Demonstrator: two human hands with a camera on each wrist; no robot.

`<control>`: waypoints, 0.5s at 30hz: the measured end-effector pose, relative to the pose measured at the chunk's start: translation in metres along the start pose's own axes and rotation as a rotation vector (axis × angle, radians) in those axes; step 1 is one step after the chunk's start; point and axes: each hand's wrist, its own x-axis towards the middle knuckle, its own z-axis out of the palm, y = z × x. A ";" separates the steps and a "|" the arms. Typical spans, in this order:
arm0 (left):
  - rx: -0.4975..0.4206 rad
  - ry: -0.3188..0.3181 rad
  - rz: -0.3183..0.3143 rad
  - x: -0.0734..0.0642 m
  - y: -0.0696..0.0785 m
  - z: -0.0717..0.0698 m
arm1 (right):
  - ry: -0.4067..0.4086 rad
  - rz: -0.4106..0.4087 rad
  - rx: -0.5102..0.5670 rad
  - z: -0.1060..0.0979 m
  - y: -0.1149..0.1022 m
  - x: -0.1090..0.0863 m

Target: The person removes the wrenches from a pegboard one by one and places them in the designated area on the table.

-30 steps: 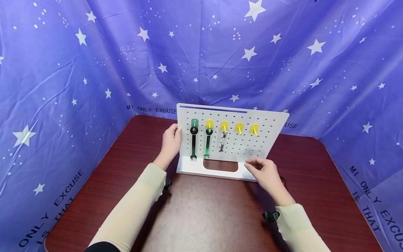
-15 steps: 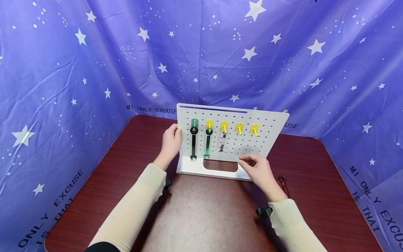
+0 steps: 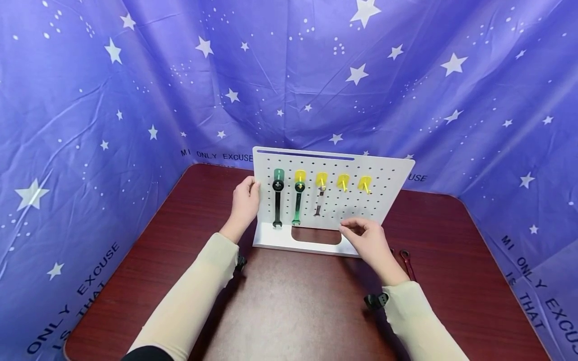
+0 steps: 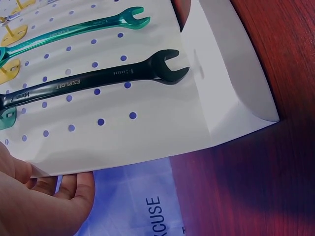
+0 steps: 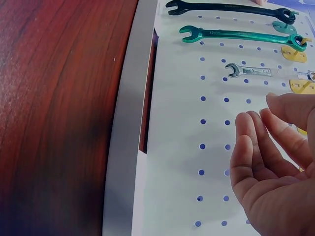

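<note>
A white pegboard (image 3: 384,183) stands on the table, and my left hand (image 3: 246,201) grips its left edge, thumb on the front and fingers behind. On its hooks hang a black combination wrench (image 4: 93,82), a green one (image 4: 78,33) and a small silver one (image 5: 256,71). Two more yellow hooks, one of them the rightmost hook (image 3: 365,183), hold nothing. My right hand (image 3: 368,243) hovers in front of the board's lower right part, fingers loosely bent and thumb apart, with nothing between them in the right wrist view.
A red wrench (image 3: 406,258) lies on the dark red table (image 3: 451,301) to the right, partly hidden by my right forearm. The board's base (image 3: 275,238) has a wide cut-out. A blue star-printed curtain (image 3: 289,75) surrounds the table on the far side and both flanks.
My right hand has moved left and slightly up along the board's lower part, uncovering more of the red wrench. My left hand stays on the board's edge.
</note>
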 end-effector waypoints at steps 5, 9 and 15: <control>-0.003 -0.005 0.001 0.000 -0.001 0.000 | -0.001 -0.020 0.028 0.002 -0.003 0.003; -0.002 -0.006 0.001 0.000 -0.001 0.000 | -0.003 -0.027 0.019 0.003 -0.004 0.005; 0.002 -0.006 0.003 0.000 0.000 -0.001 | -0.002 -0.015 0.007 0.004 -0.006 0.008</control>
